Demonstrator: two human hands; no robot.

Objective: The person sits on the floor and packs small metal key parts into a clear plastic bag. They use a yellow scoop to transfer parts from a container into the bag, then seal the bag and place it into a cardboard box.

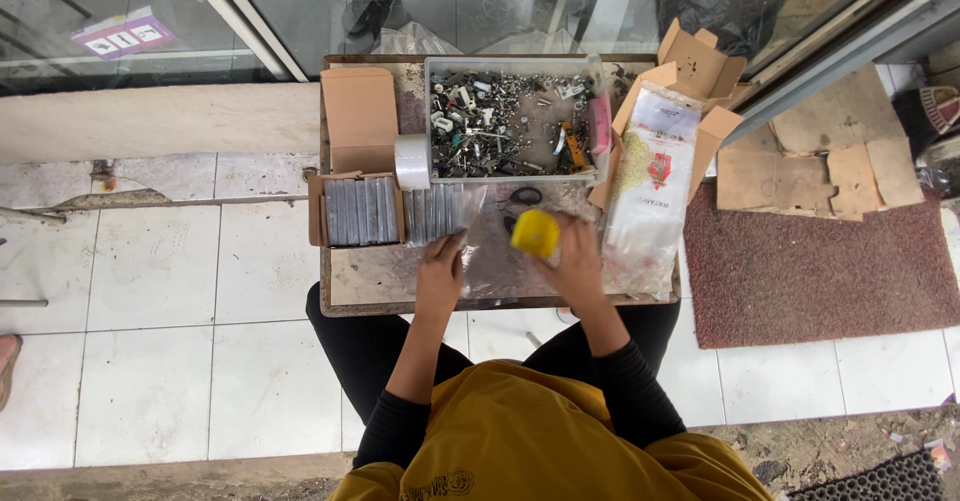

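My right hand [577, 261] grips a round yellow object [536, 232] over the small worn table [370, 281]. My left hand [440, 271] rests on a clear plastic bag [495, 266] lying flat on the table, fingers pinching its edge near a row of grey flat packs [436, 212]. Black scissors [521, 199] lie just beyond the yellow object.
A clear tray [510, 121] full of several screws and metal parts sits at the back. A cardboard box of grey packs [358, 211] and a tape roll [411, 161] are at left. A white printed bag [648, 191] and open cartons [700, 66] are at right, a red mat [820, 271] beyond.
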